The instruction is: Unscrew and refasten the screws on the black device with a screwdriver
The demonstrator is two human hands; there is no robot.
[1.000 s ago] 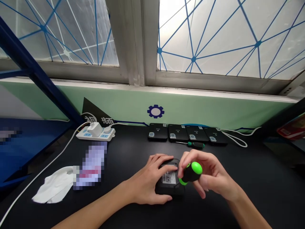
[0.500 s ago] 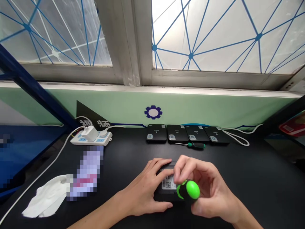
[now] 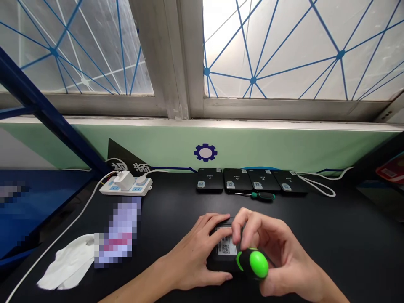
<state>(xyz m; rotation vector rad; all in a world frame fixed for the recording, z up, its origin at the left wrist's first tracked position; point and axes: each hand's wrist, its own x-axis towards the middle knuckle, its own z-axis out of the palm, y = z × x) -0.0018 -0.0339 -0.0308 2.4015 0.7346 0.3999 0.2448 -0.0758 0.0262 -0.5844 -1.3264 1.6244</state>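
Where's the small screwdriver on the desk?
In the head view, the small green-handled screwdriver lies on the black desk, just below the row of four black devices, beyond the right hand.

- Workbench [image 3: 331,240]: stands against a wall panel [image 3: 268,145], below a window [image 3: 284,50].
- Front centre, on the workbench: flat device [image 3: 214,265], with the left hand [image 3: 192,256] on top of it.
- Right of the left hand, partly over the flat device: right hand [image 3: 284,256], closed around a screwdriver [image 3: 257,263].
- Rear centre, near the wall panel: row of four devices [image 3: 210,180], side by side.
- Just in front of that row, toward its right end: second screwdriver [image 3: 260,195], lying down.
- Rear left: power strip [image 3: 139,192], with a plug adapter [image 3: 124,181] in it.
- Front left: blurred item [image 3: 118,231], with a tissue [image 3: 67,263] touching its left side.
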